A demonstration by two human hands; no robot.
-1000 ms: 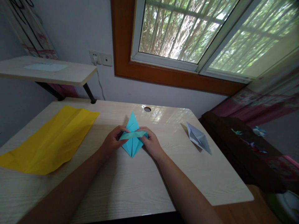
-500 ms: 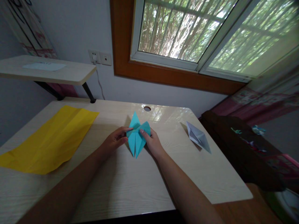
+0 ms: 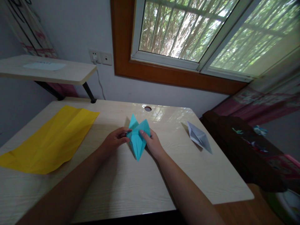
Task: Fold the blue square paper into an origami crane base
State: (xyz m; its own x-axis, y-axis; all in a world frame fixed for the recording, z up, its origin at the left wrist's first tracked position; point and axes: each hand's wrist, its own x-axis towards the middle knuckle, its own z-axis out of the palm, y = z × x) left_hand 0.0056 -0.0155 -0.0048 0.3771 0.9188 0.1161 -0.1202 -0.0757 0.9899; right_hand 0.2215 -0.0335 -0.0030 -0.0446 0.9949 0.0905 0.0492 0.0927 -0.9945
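You pinch the blue paper [image 3: 138, 139] between both hands at mid-desk [image 3: 131, 184]: left hand [image 3: 114, 141] at its left edge, right hand [image 3: 152, 144] at its right. A yellow sheet [image 3: 50, 140] lies far left, a white fold [image 3: 199, 137] to the right.

We count two hands on the table [image 3: 122, 190], the left hand [image 3: 114, 141] and the right hand [image 3: 152, 144]. We see three pieces of paper on it: one blue folded paper [image 3: 138, 137], one yellow sheet [image 3: 50, 140] and one white folded paper [image 3: 199, 136]. We find one cable hole [image 3: 147, 108] in the tabletop. We count two wall sockets [image 3: 100, 57], one shelf [image 3: 70, 73] and one window [image 3: 206, 34].
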